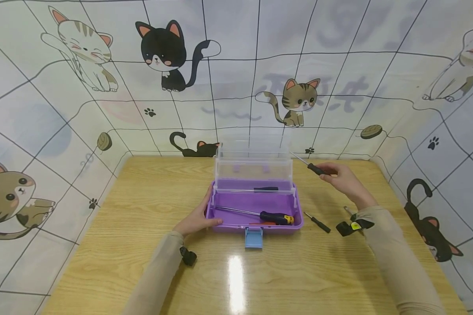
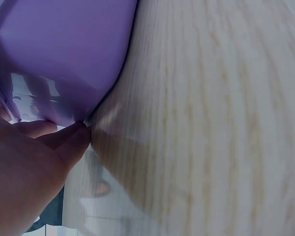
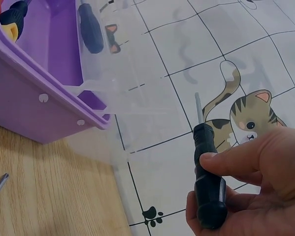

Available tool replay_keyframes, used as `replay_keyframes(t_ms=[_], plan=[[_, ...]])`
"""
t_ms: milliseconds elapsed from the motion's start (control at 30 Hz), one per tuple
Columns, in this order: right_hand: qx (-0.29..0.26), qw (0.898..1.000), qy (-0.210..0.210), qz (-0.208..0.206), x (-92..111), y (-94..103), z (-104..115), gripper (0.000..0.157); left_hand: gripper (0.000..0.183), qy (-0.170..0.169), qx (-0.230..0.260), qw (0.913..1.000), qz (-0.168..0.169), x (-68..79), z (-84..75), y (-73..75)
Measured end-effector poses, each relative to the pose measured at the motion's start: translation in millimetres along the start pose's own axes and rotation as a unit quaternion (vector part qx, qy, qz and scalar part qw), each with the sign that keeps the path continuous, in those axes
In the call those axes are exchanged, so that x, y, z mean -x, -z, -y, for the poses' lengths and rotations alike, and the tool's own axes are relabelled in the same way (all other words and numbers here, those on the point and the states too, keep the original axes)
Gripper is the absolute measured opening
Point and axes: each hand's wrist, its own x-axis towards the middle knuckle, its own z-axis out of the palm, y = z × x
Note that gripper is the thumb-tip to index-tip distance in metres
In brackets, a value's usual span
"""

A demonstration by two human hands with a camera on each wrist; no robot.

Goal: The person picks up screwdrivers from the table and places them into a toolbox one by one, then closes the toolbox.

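Note:
A purple toolbox stands on the table with its clear lid raised at the back. My left hand grips the box's left end, thumb at the front corner and fingers along the side. To the right of the lid, my right hand holds a screwdriver by its black handle, between thumb and fingers, with the shaft pointing away. Inside the box lie a large black-and-yellow screwdriver, a black-handled screwdriver along the back and something red, mostly hidden.
On the wooden table, right of the box, lies a small black screwdriver. Another tool is partly covered by the right wrist's camera. A light blue latch hangs down at the box front. A cat-printed cloth surrounds the table.

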Motion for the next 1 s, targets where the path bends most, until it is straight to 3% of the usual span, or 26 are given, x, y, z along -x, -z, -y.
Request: replay_keyframes(t_ms=[1000], plan=[[0.011, 0.999, 0.033, 0.036, -7.1, -13.6, 17.5, 0.037, 0.118, 0.008, -0.009, 0.9999, 0.001, -0.2, -0.7, 0.9]])
